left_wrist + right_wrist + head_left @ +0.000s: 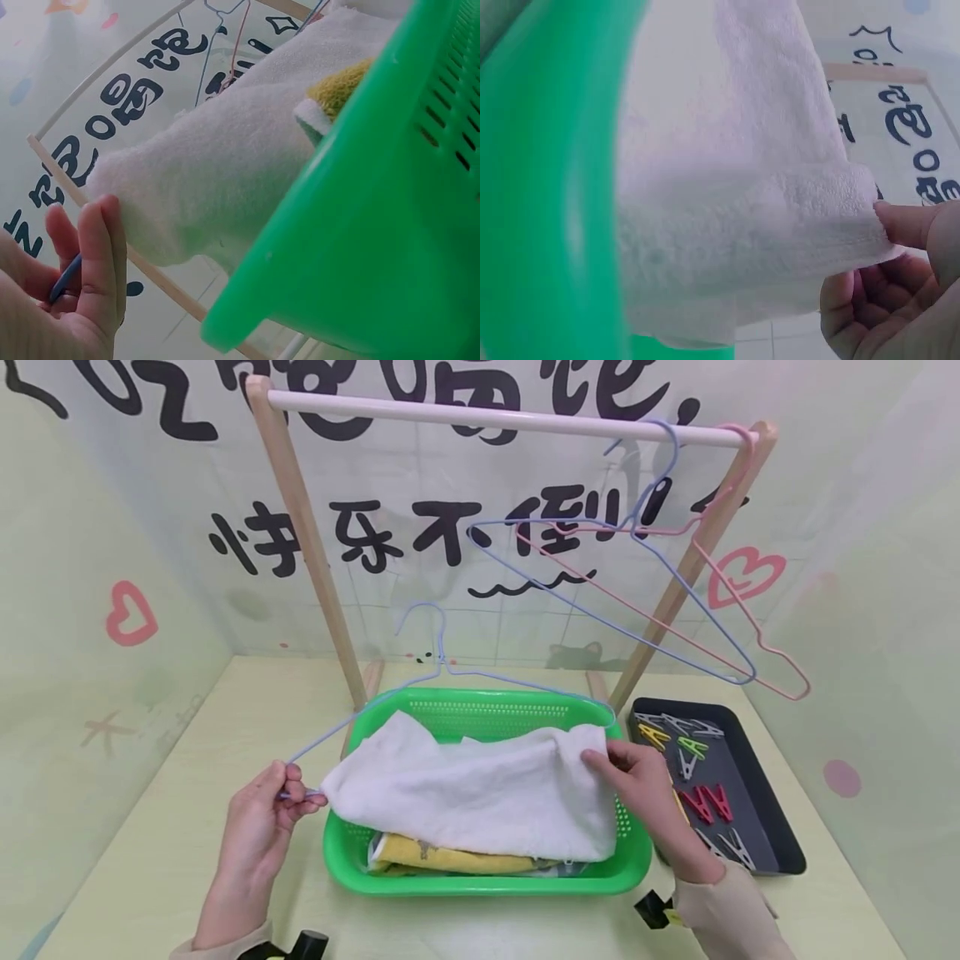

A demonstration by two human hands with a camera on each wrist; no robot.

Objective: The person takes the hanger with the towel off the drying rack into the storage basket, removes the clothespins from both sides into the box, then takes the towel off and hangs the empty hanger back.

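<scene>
A blue wire hanger (324,740) tilts over the green basket (480,885), its hook pointing up. At its left corner, my left hand (262,814) grips the wire between thumb and fingers. A white towel (480,793) lies folded across the hanger's lower part and hides the bottom bar. My right hand (641,777) pinches the towel's right edge between thumb and fingers. In the right wrist view, the thumb presses on the towel's edge (855,225). Beneath the towel, a yellow patterned cloth (450,857) lies in the basket.
Behind the basket stands a rack with a white rod (480,417) and wooden posts. Another blue hanger (555,591) and a pink hanger (780,652) hang at its right end. A dark tray (765,835) of several clothespins (693,747) sits on the right.
</scene>
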